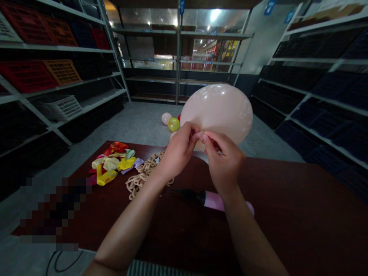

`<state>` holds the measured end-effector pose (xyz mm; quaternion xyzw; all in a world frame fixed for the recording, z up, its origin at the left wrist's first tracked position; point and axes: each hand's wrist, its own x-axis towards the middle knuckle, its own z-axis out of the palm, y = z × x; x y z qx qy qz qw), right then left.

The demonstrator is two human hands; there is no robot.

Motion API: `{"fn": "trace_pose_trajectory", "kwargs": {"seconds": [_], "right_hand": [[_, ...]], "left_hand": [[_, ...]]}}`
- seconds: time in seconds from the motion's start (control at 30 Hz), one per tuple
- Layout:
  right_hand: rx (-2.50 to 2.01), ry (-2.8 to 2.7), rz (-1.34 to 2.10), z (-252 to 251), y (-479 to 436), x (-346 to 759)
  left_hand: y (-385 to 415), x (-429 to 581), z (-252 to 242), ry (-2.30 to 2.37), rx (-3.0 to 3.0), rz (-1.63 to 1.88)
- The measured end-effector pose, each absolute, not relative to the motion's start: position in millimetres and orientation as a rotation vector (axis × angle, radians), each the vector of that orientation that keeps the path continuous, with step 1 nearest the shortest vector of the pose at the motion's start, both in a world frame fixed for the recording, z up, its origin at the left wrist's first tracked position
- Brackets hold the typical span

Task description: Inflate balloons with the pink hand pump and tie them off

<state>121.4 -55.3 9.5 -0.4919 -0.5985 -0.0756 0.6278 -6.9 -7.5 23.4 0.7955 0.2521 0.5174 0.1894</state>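
A large inflated pale pink balloon (218, 111) is held up over the far edge of the table. My left hand (182, 147) pinches its neck with thumb and fingertips. From the other side my right hand (222, 155) pinches the same neck, the fingertips of both hands nearly meeting. The fingers hide most of the neck, so whether it is knotted cannot be seen. Below my hands a pink balloon pump (214, 201) with a black nozzle end lies on the table, partly behind my right forearm.
On the dark red table (287, 199) lie a heap of uninflated balloons (110, 163) and a tangle of beige cord-like strands (143, 176). Small inflated balloons, one yellow-green (173, 124), rest on the floor beyond. Shelves with crates (61, 72) stand around; a black cable (61, 264) lies lower left.
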Motion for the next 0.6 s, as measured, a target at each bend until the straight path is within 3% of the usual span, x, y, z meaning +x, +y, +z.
{"fn": "trace_pose_trajectory", "kwargs": {"seconds": [0.33, 0.6], "right_hand": [[-0.994, -1.075, 0.567, 17, -52, 118], [-0.934, -1.17, 0.823, 23, -55, 128]], "left_hand": [[-8, -2, 18, 0.574, 2.111, 1.588], [-6, -14, 21, 0.571, 2.266, 1.512]]}}
